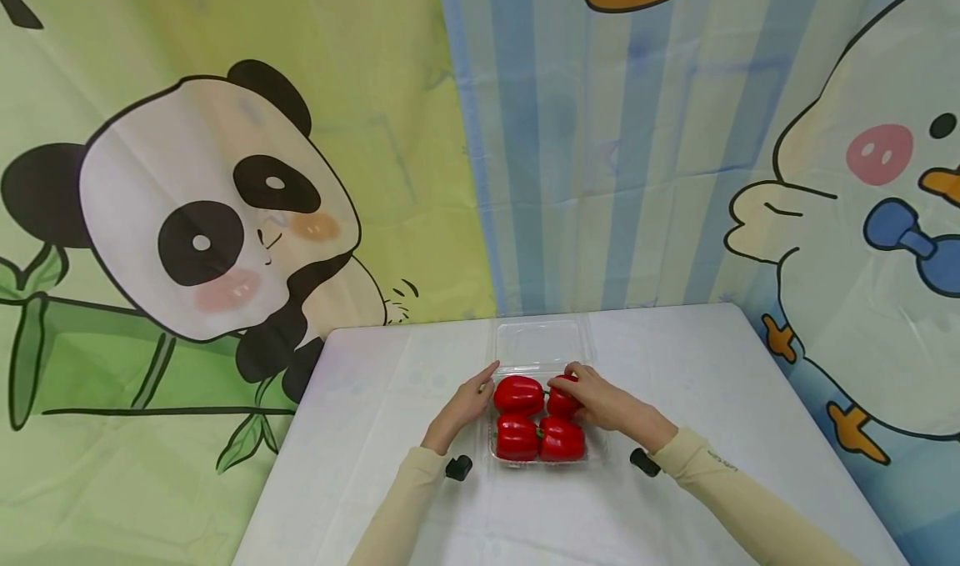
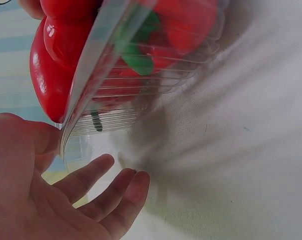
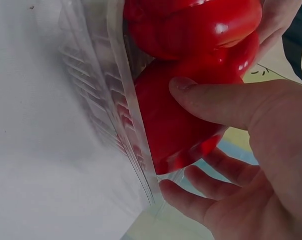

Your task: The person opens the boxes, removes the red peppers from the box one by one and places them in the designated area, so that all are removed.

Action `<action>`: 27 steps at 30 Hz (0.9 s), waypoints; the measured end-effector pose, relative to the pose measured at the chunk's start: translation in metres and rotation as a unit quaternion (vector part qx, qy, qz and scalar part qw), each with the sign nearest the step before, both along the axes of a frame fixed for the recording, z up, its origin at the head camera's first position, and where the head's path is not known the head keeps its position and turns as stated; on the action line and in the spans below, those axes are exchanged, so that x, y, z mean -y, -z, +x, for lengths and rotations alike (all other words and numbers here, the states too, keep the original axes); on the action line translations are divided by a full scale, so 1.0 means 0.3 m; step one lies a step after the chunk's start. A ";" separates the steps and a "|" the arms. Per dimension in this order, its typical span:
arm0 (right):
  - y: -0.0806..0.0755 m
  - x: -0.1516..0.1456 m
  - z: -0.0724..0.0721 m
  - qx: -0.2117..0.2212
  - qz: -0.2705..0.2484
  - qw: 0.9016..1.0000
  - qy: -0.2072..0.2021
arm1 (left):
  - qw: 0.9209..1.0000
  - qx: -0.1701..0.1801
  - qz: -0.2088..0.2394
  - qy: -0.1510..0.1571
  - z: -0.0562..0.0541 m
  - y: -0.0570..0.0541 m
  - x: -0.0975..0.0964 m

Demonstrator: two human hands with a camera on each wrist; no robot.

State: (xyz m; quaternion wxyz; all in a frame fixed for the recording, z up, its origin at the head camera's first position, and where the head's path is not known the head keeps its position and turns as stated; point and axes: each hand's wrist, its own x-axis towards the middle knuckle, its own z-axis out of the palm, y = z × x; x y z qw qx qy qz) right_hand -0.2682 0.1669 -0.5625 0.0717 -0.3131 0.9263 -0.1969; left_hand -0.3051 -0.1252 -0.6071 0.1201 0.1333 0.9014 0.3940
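Note:
Four would be a count too many, so several red toy-like bell peppers (image 1: 517, 438) sit in a clear plastic box (image 1: 542, 463) in the head view. My right hand (image 1: 606, 401) grips the back right bell pepper (image 3: 183, 120), thumb on its side and fingers round its far end. That pepper sits within the box, beside its right wall. At the back left corner of the box, my left hand (image 1: 469, 399) touches the rim, its fingers loosely spread along the outside. A green stem (image 2: 138, 55) shows through the box's ribbed side in the left wrist view.
The box's clear lid (image 1: 542, 345) lies folded open behind it on the white-covered table (image 1: 397, 433). A printed cloth with a panda (image 1: 217, 207) and a chick-like figure hangs right behind the table. Black wrist devices (image 1: 459, 468) sit near both sleeves.

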 end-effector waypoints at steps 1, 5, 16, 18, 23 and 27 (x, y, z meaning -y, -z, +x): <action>-0.002 -0.001 0.000 -0.001 -0.001 1.000 -0.004 | 1.000 0.000 0.001 0.001 0.000 0.000 -0.001; -0.009 -0.008 -0.003 -0.002 -0.003 1.000 -0.016 | 1.000 0.002 -0.002 -0.003 0.001 0.001 -0.003; -0.059 -0.012 -0.003 0.008 -0.008 1.000 -0.019 | 1.000 0.011 -0.009 -0.006 0.001 0.004 -0.005; -0.058 -0.014 -0.004 0.004 -0.003 1.000 -0.019 | 1.000 0.013 -0.007 -0.007 0.002 0.004 -0.005; -0.062 -0.015 -0.004 0.001 0.000 1.000 -0.018 | 1.000 0.009 -0.004 -0.007 0.005 0.000 -0.004; -0.070 -0.014 -0.003 0.002 0.003 1.000 -0.020 | 1.000 0.008 -0.006 -0.006 0.004 -0.001 -0.005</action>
